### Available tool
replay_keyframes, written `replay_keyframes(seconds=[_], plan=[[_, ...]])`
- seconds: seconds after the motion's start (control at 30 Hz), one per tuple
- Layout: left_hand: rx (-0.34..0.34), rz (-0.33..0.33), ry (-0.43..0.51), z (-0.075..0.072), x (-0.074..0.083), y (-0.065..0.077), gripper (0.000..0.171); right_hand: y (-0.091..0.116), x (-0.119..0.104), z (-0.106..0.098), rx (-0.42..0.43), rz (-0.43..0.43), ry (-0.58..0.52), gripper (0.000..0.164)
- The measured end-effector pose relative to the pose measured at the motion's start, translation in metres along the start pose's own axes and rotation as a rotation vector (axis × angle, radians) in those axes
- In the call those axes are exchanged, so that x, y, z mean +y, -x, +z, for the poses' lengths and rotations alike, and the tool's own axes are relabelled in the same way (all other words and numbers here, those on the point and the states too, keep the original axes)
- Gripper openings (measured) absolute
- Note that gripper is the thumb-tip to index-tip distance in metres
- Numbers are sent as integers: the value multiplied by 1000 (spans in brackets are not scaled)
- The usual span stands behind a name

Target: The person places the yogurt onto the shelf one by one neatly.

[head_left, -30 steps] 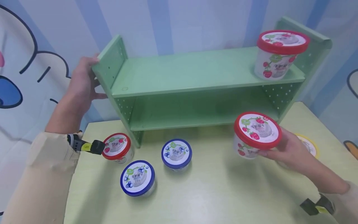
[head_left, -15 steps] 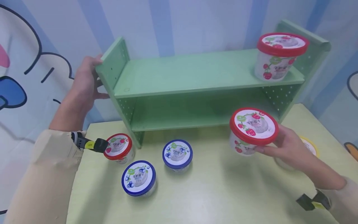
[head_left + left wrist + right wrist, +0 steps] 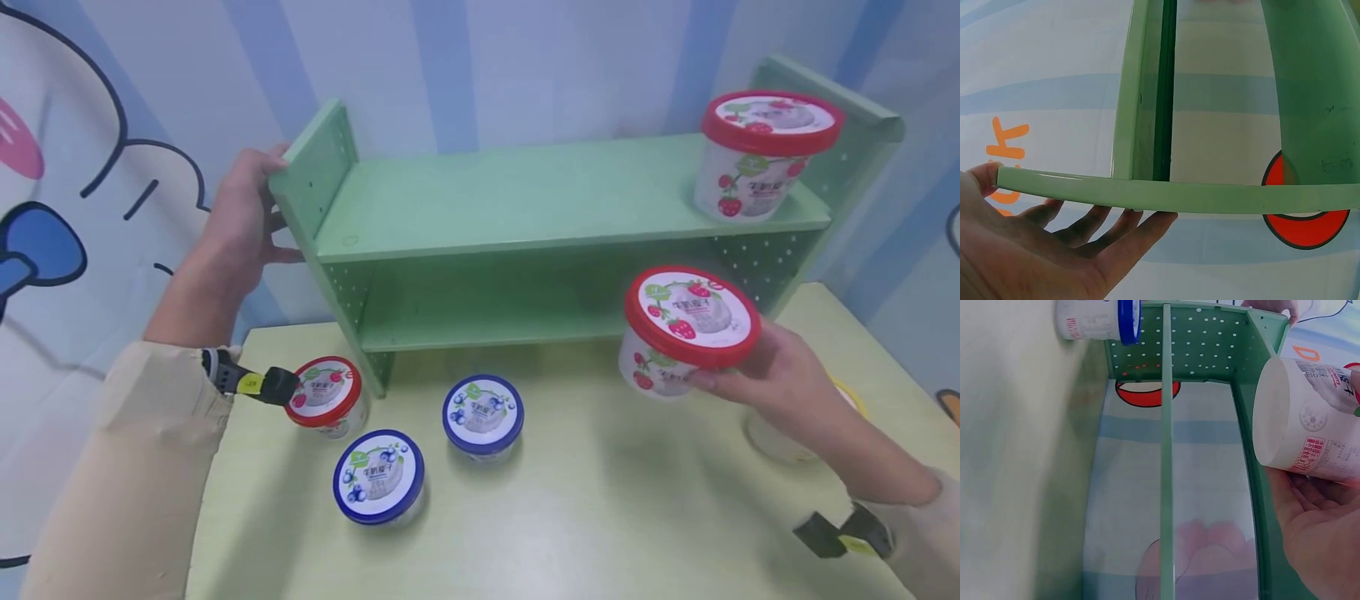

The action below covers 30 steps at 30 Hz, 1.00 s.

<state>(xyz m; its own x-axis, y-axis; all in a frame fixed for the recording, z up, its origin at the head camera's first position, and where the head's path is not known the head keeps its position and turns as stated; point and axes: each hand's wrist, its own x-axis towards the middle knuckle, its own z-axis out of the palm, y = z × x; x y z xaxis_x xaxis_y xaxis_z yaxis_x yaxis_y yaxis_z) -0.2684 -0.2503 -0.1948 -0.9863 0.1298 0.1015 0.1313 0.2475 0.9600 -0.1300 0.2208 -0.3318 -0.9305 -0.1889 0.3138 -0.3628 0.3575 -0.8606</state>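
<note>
Clasping a red-lidded tub (image 3: pixel 693 310) by its side, the right hand (image 3: pixel 783 375) holds it above the tabletop (image 3: pixel 570 517), in front of the green shelf (image 3: pixel 525 196); the left hand (image 3: pixel 242 208) grips the shelf's left end, thumb over its top edge, other fingers against the outer face.

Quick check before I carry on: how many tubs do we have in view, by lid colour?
Red-lidded tubs: 3 (one in the right hand, one on the upper shelf, one on the table)
Blue-lidded tubs: 2
Yellow-lidded tub: 1, partly hidden behind the right hand
Total: 6
</note>
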Motion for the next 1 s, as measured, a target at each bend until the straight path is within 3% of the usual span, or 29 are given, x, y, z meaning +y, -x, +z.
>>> replay_keyframes(seconds=[0.4,0.63,0.87,1.0], plan=[[-4,19,-28,2,0,1,54,-9,-12,1,51,43,-155,69],[-8,22,-9,2,0,1,54,-11,-15,-2,58,28,-92,70],[-3,12,-13,3,1,1,54,-16,-19,-3,35,5,-234,68],[-2,11,-26,3,0,1,55,-20,-22,-3,34,36,-232,67]])
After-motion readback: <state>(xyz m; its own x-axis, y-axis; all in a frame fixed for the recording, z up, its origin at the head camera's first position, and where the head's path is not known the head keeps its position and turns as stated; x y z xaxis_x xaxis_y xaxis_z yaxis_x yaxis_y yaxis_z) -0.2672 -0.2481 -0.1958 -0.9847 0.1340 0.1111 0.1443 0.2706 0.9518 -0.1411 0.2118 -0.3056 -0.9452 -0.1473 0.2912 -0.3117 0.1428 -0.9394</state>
